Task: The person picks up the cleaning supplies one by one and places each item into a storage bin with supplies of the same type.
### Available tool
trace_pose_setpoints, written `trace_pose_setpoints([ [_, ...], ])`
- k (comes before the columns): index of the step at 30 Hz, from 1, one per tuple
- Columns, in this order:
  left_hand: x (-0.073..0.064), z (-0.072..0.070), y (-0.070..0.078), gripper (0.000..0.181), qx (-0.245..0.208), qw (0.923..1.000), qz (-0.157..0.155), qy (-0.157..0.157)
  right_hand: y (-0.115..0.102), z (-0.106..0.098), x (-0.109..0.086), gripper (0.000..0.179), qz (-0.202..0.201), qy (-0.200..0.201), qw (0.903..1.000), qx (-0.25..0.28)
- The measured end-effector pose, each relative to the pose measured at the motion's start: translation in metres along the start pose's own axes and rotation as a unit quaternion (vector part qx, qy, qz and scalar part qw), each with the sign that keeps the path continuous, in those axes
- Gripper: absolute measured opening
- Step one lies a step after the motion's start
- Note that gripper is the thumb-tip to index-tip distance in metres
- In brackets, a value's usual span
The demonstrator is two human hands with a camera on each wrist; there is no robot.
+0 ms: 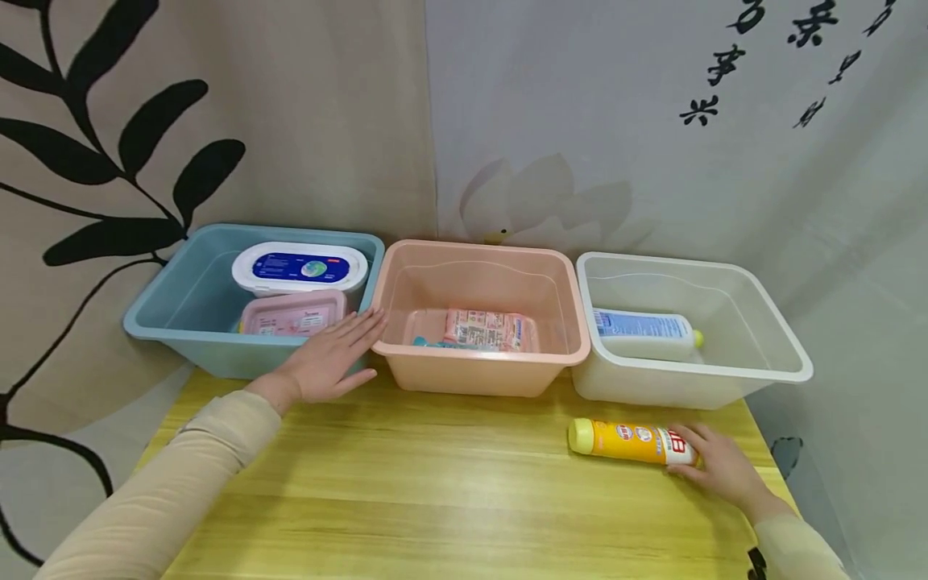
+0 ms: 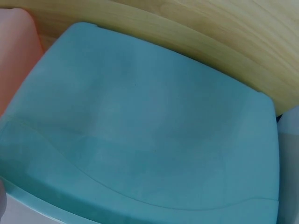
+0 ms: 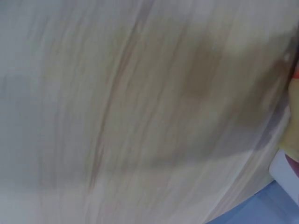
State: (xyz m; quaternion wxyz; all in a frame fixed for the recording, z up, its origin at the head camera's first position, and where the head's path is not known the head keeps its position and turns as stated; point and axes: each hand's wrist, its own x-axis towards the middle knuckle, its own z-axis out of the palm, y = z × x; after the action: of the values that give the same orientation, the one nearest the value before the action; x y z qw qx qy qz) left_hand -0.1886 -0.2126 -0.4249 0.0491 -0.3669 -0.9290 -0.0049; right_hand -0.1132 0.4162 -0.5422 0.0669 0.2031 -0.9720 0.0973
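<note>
My right hand (image 1: pixel 719 466) grips the right end of a yellow bottle (image 1: pixel 627 441) with a pale yellow cap, lying on its side on the wooden table (image 1: pixel 435 483). The cap points left. Fingers straight, my left hand (image 1: pixel 326 364) is at the front corner where the blue bin (image 1: pixel 217 346) meets the pink bin (image 1: pixel 471 374); its fingertips overlap the pink rim in the head view. Inside the blue bin are a white oval pack (image 1: pixel 300 270) with a dark blue label and a pink lidded box (image 1: pixel 293 314). The blue bin's wall (image 2: pixel 149 121) fills most of the left wrist view.
A white bin (image 1: pixel 667 387) stands at the right, holding a white bottle (image 1: pixel 645 334) with a blue label. In the pink bin lies a pink printed packet (image 1: pixel 486 329) beside a small blue item. A printed curtain (image 1: pixel 326 121) hangs behind the row of bins.
</note>
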Motion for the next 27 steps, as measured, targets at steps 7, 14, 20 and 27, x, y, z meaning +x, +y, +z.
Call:
trace_pose_setpoints([
  [7, 0.000, 0.001, 0.000, 0.071, 0.005, 1.0000, 0.005, 0.004, -0.016, -0.021, -0.004, 0.064, 0.098, -0.041, 0.9935, 0.040],
  [14, 0.000, 0.000, 0.000, 0.071, 0.005, 1.0000, -0.002, -0.002, -0.019, -0.042, 0.000, 0.062, 0.111, -0.013, 0.9895, 0.091],
  [20, 0.001, 0.001, 0.000, 0.071, 0.011, 0.9999, -0.004, -0.003, -0.020, -0.062, 0.001, 0.058, 0.167, -0.087, 0.9610, 0.202],
  [27, 0.000, 0.002, 0.000, 0.071, 0.012, 0.9999, -0.003, 0.003, -0.012, -0.071, -0.004, 0.055, 0.183, -0.155, 0.9215, 0.306],
])
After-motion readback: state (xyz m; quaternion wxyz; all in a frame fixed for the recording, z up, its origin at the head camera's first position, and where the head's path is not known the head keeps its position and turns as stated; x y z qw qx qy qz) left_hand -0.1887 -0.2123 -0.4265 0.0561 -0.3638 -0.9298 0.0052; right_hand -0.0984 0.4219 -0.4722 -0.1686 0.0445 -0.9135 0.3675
